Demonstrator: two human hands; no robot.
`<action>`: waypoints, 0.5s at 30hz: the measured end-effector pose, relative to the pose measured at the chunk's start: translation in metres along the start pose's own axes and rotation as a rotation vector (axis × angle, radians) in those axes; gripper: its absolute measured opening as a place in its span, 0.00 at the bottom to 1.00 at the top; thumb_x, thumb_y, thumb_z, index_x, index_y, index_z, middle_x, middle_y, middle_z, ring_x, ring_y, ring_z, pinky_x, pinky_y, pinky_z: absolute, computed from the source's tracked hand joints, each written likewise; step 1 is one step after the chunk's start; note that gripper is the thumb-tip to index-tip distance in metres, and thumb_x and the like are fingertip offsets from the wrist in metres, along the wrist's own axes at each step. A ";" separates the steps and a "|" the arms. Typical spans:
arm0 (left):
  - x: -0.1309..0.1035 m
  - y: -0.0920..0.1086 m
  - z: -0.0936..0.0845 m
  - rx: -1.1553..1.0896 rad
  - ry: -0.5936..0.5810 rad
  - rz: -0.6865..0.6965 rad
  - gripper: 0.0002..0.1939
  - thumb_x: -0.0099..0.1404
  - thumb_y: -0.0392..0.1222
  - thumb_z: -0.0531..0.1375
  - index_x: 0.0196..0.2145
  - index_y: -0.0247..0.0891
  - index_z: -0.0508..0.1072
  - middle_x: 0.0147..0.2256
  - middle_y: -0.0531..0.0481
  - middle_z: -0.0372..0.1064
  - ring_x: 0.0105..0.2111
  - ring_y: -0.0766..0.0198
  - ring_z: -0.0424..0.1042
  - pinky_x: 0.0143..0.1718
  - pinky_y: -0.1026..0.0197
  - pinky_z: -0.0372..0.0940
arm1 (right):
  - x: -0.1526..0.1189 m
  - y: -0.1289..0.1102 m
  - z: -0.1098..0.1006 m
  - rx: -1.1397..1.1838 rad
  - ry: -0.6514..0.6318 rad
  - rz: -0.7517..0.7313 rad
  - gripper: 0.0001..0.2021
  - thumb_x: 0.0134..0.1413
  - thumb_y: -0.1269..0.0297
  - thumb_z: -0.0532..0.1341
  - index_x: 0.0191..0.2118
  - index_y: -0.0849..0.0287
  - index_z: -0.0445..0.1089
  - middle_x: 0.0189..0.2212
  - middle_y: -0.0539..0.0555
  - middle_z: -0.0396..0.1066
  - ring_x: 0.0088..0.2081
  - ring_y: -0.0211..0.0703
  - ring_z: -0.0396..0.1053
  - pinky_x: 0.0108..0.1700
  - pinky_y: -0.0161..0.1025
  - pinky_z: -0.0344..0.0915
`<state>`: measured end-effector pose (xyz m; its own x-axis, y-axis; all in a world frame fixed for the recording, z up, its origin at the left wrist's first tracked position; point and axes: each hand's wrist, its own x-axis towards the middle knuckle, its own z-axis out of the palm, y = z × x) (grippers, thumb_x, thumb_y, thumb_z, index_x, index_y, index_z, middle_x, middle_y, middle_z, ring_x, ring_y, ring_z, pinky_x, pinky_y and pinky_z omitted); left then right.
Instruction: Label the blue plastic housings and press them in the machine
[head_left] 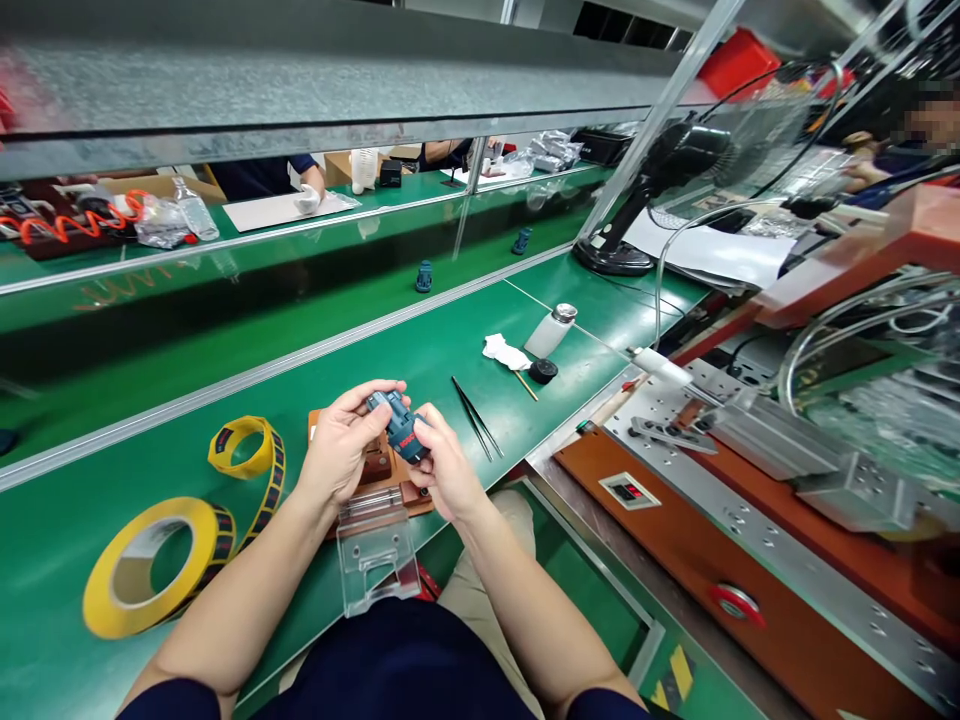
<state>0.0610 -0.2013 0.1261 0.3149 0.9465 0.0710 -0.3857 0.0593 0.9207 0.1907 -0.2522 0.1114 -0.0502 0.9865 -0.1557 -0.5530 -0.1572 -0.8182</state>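
Observation:
Between my two hands is a small blue plastic housing [403,432] with red lettering on its side. My left hand [346,440] grips its upper left end, thumb on top. My right hand [447,462] closes on its lower right end. Directly below sits a brown fixture [375,470] with metal rods and a clear hinged plate [377,562] at its front. Black tweezers [477,420] lie to the right of my hands. On the left, a yellow roll of labels [142,570] has its strip curling up toward the fixture.
A bottle with a metal top [551,330], a white cloth [505,352] and a black cap [544,371] stand farther right. Two similar blue housings [424,277] are on the conveyor belt [330,320]. A black fan [615,245] and a brown machine [675,540] flank the right. People work beyond.

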 end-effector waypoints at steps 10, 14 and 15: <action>-0.001 0.001 -0.001 0.469 0.241 0.177 0.15 0.65 0.50 0.64 0.27 0.39 0.68 0.25 0.57 0.59 0.26 0.68 0.59 0.30 0.65 0.57 | -0.013 0.016 0.016 -0.114 -0.097 0.173 0.28 0.58 0.33 0.55 0.39 0.57 0.63 0.24 0.49 0.66 0.20 0.30 0.49 0.18 0.27 0.40; -0.002 0.008 -0.001 0.661 0.251 0.176 0.14 0.65 0.47 0.62 0.26 0.39 0.66 0.24 0.57 0.59 0.26 0.67 0.59 0.30 0.63 0.55 | -0.014 0.022 0.012 -0.345 -0.100 0.044 0.23 0.66 0.38 0.50 0.39 0.55 0.61 0.23 0.49 0.62 0.20 0.33 0.51 0.20 0.31 0.46; -0.003 0.009 -0.001 0.715 0.262 0.186 0.14 0.66 0.47 0.62 0.26 0.39 0.66 0.24 0.57 0.59 0.26 0.67 0.59 0.30 0.63 0.55 | -0.014 0.022 0.011 -0.382 -0.119 0.016 0.22 0.67 0.40 0.49 0.38 0.55 0.61 0.23 0.48 0.60 0.21 0.34 0.52 0.20 0.32 0.48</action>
<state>0.0557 -0.2029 0.1336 0.0503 0.9702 0.2370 0.2678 -0.2418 0.9327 0.1699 -0.2685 0.1013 -0.1650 0.9785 -0.1234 -0.2034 -0.1562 -0.9666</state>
